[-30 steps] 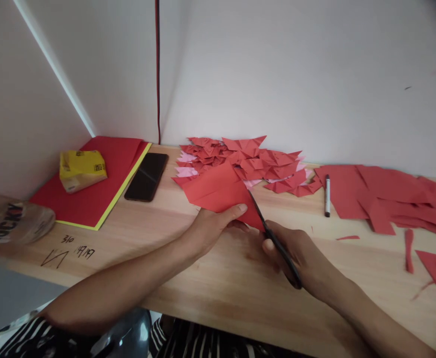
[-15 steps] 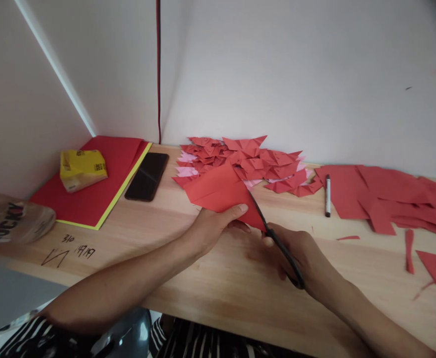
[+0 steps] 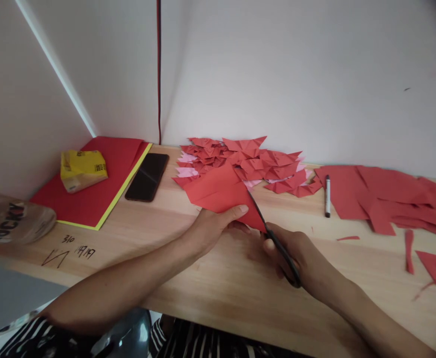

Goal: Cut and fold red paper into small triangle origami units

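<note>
My left hand (image 3: 212,226) pinches the near edge of a folded red paper sheet (image 3: 219,191), thumb on top, holding it just above the wooden desk (image 3: 188,278). My right hand (image 3: 302,258) grips black scissors (image 3: 273,236). Their blades run up along the right edge of the red sheet, cutting into it. Behind the sheet lies a heap of folded red and pink paper triangles (image 3: 247,159).
A black marker (image 3: 327,195) lies right of the heap, beside red paper offcuts (image 3: 389,196) and strips. At the left are a black phone (image 3: 147,176), a red and yellow paper stack (image 3: 94,191) with a yellow packet (image 3: 83,170), and a plastic bag (image 3: 12,221). White walls close in behind.
The right hand has worked the scissors slightly along the sheet's right edge. The left hand and sheet have stayed almost still.
</note>
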The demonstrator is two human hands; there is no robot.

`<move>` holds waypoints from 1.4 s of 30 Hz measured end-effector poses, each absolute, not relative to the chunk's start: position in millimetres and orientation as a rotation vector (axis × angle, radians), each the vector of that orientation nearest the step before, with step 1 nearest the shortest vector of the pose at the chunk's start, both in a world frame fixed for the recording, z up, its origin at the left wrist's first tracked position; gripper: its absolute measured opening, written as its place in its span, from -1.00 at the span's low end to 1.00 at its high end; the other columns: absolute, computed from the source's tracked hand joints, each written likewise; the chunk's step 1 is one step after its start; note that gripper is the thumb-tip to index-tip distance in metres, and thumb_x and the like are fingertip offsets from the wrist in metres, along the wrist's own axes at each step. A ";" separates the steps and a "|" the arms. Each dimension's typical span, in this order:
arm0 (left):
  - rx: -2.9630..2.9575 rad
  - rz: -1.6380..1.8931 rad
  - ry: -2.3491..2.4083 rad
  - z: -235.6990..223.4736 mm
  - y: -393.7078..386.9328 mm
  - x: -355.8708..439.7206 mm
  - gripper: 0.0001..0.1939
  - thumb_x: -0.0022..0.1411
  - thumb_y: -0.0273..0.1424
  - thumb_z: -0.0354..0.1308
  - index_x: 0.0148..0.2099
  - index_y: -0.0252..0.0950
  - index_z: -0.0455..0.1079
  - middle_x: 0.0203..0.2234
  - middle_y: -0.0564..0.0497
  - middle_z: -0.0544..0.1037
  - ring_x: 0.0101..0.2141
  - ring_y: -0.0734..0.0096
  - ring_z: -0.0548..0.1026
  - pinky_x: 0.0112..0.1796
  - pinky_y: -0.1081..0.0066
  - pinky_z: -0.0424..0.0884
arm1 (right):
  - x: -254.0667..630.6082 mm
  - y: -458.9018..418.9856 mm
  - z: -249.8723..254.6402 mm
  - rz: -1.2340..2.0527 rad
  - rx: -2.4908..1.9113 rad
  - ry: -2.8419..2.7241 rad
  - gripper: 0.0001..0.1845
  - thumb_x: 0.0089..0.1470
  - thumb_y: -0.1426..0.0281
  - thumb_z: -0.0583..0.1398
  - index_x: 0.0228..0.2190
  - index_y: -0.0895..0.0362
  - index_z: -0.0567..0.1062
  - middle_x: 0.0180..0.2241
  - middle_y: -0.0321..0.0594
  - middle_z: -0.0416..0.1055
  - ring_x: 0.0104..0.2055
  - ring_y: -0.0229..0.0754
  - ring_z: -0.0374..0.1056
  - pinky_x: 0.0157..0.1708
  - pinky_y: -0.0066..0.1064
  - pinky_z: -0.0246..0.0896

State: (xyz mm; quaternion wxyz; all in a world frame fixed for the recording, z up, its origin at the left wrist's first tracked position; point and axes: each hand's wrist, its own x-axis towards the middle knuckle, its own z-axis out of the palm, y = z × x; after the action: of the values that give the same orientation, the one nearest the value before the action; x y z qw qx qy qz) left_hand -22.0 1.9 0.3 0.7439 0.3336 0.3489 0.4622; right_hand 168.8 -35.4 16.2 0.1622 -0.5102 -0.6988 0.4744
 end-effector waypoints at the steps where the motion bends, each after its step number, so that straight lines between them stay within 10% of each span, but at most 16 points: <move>1: 0.735 1.005 0.765 1.1 1.4 -21.9 -0.75 0.06 -0.32 0.33 -0.29 -0.42 0.47 -0.43 -0.08 0.60 -0.45 0.37 0.55 -0.37 0.38 0.51 | 169.2 -35.2 17.4 1.363 -1.434 -2.002 -0.56 0.24 0.01 -0.03 -0.47 0.08 0.24 -0.66 -0.36 0.28 -0.64 -0.29 0.17 -0.61 -0.46 0.06; 42: 0.760 0.913 0.856 -2.8 -4.8 -18.0 -0.70 0.05 -0.29 0.31 -0.26 -0.45 0.47 -0.43 -0.13 0.60 -0.44 0.28 0.55 -0.32 0.30 0.50 | 168.3 -38.9 10.0 1.353 -1.526 -1.812 -0.69 0.22 0.15 0.07 -0.44 0.09 0.36 -0.75 -0.45 0.22 -0.71 -0.30 0.16 -0.66 -0.49 0.08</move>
State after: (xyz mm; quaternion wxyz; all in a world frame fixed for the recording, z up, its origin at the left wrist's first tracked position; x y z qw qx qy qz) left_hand -18.0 -4.8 -2.8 0.7438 0.3472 0.3907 0.4167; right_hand 168.3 -38.9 10.0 0.2054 -0.5473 -0.6500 0.4856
